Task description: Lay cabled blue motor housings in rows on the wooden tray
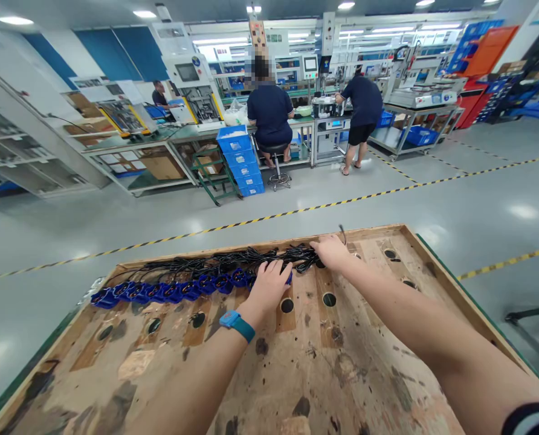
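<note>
A row of blue plastic parts [170, 292] with orange-and-black insides lies along the far side of a shallow wooden tray [260, 374]. Bundled black cables [233, 258] stretch behind them against the far rim. My left hand [271, 285], a teal band on its wrist, curls over the right end of the row. Its fingers cover most of a blue part, of which a small edge shows beside the fingertips. Farther right, my right hand [333, 252] is closed on a black cable [306, 258] at the bundle's right end. A cable end stands up behind that hand.
Round dark holes [329, 299] dot the tray floor, and a raised wooden rim [460, 293] surrounds it. Beyond a striped floor line, stacked blue crates [241, 160] stand beside a seated person [270, 112]. Another person [362, 103] bends over a bench.
</note>
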`<state>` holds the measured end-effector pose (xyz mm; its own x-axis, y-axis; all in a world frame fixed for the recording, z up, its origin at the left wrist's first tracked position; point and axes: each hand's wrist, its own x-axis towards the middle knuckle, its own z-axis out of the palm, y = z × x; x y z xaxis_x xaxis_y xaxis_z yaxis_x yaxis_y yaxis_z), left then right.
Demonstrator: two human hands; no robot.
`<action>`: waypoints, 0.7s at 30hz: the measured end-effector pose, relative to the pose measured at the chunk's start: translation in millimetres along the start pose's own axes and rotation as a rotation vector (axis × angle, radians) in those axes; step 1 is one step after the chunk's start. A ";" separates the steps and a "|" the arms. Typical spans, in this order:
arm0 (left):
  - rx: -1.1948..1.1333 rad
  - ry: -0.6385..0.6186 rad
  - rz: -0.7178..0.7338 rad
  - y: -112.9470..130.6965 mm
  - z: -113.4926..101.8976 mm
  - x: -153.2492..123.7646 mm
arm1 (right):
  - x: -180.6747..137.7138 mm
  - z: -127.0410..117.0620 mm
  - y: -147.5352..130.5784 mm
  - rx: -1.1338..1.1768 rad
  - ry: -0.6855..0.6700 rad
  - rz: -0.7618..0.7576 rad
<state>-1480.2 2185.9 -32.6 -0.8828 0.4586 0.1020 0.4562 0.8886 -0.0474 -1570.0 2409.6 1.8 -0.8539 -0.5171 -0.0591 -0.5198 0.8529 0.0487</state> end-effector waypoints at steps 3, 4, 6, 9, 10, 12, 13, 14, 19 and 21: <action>-0.002 0.004 -0.037 9.6 4.4 6.3 | -8.8 -2.3 -9.5 0.010 0.097 0.033; -0.003 0.009 -0.031 12.6 5.5 6.0 | -9.4 -3.2 -9.9 0.023 0.123 0.048; -0.010 0.014 0.011 19.0 7.3 3.3 | -6.5 -3.3 -6.4 0.046 0.125 0.053; -0.041 0.018 0.043 26.2 8.8 -2.5 | -0.7 1.5 1.9 0.044 0.070 0.041; -0.053 0.019 0.032 26.4 8.5 -4.7 | -1.6 4.3 2.6 0.044 0.075 0.059; -0.068 0.022 -0.007 20.8 6.0 -10.7 | -10.9 11.9 -2.2 0.083 0.142 0.106; -0.065 0.020 -0.023 14.5 3.8 -14.9 | -19.0 16.5 -8.0 0.127 0.187 0.112; -0.051 0.016 -0.041 6.1 1.3 -19.9 | -28.5 21.7 -16.0 0.185 0.222 0.097; 0.086 -0.032 -0.067 -48.0 -6.8 -44.1 | -58.2 49.4 -70.5 0.412 0.245 -0.043; 0.113 -0.062 -0.030 -61.1 -6.1 -45.2 | -52.0 56.8 -87.6 0.421 0.235 -0.022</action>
<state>-1467.4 2110.8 -28.3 -0.9027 0.4281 0.0437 0.4169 0.8952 -0.1574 -1478.7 2365.9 -56.0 -0.8505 -0.4966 0.1735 -0.5240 0.7715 -0.3608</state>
